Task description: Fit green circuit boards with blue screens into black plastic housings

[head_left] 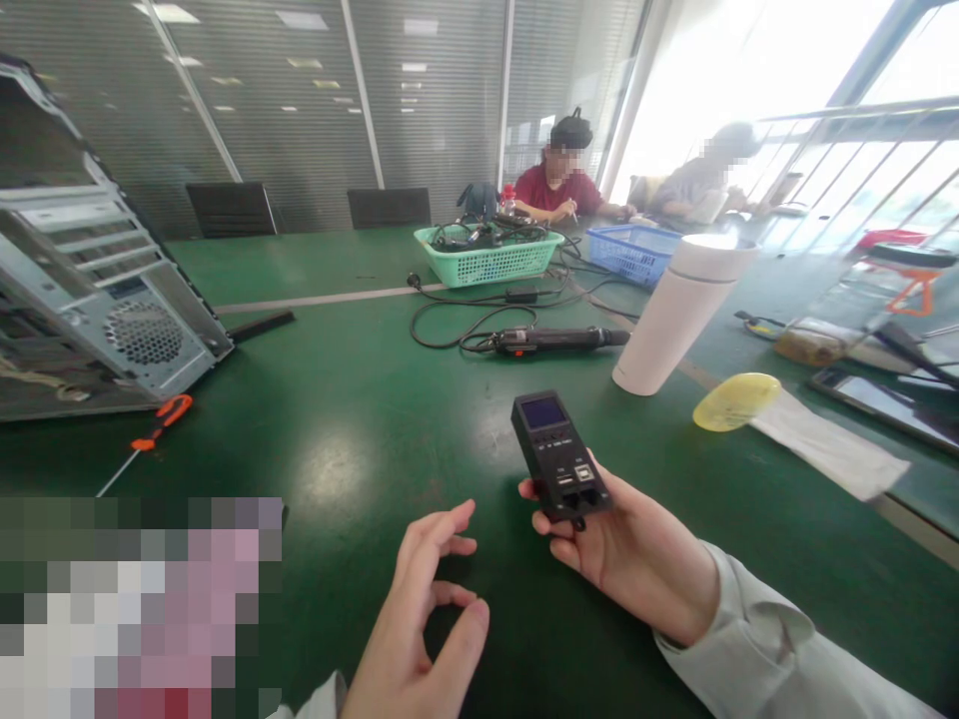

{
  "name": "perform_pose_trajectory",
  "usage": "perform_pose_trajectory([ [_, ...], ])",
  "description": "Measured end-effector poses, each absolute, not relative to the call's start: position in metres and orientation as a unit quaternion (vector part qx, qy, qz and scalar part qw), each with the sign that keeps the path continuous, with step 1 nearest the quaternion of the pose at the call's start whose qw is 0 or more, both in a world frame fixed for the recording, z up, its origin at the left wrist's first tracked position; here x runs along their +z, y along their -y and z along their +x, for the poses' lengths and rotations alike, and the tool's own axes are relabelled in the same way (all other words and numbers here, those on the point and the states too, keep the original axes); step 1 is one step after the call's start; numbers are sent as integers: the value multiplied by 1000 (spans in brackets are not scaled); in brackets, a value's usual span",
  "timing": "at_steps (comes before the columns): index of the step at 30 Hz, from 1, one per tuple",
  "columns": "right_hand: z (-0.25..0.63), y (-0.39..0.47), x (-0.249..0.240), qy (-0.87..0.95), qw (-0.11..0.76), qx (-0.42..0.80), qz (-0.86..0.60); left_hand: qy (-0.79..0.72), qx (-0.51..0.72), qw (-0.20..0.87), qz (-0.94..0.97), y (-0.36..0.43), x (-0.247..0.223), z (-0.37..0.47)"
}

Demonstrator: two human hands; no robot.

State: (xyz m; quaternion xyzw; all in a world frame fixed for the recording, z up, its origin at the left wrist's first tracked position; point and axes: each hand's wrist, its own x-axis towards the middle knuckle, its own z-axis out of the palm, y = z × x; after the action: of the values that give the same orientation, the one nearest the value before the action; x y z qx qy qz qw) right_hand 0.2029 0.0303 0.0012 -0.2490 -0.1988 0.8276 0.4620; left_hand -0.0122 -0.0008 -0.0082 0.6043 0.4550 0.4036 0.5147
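Observation:
A black handheld device (552, 449) with a small dark screen at its far end and ports at its near end rests in my right hand (629, 549), whose fingers wrap around its underside and edges. My left hand (431, 609) hovers to the left of the device, fingers curved and apart, with nothing between them. Beyond the device, a black electric screwdriver (554, 341) lies on the green table (360, 399) with its cable looped beside it. A white tumbler (678, 315) is upright to the device's right.
An open metal computer case (142, 320) is at the left, beside an orange-handled screwdriver (161, 424). Farther back are a green basket (490, 265) of cables and a blue basket (629, 253). A yellow oval object (734, 401) lies right. Two people sit at the far end.

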Motion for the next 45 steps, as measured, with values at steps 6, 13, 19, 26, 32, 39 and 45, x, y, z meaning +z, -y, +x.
perform_pose_trajectory([
  [6, 202, -29, -7, 430, 522, 635, -373, -471, 401, 518, 591, 1, -11, -11],
  [13, 200, -20, 3, 738, 433, 266, -444, -494, 480, 514, 512, 3, -13, 0],
  [19, 201, -15, 5, 771, 403, 271, -413, -488, 460, 535, 514, -1, -15, -3],
  [26, 203, -13, 4, 697, 449, 375, -414, -481, 450, 561, 501, -2, -14, -6],
  [32, 204, -17, 11, 657, 464, 443, -396, -473, 433, 560, 525, -1, -7, -6],
  [39, 208, -19, 9, 655, 432, 485, -387, -470, 406, 533, 574, 2, 6, -2],
  [45, 204, -19, 7, 643, 426, 448, -452, -466, 398, 558, 560, 0, 2, -5],
])
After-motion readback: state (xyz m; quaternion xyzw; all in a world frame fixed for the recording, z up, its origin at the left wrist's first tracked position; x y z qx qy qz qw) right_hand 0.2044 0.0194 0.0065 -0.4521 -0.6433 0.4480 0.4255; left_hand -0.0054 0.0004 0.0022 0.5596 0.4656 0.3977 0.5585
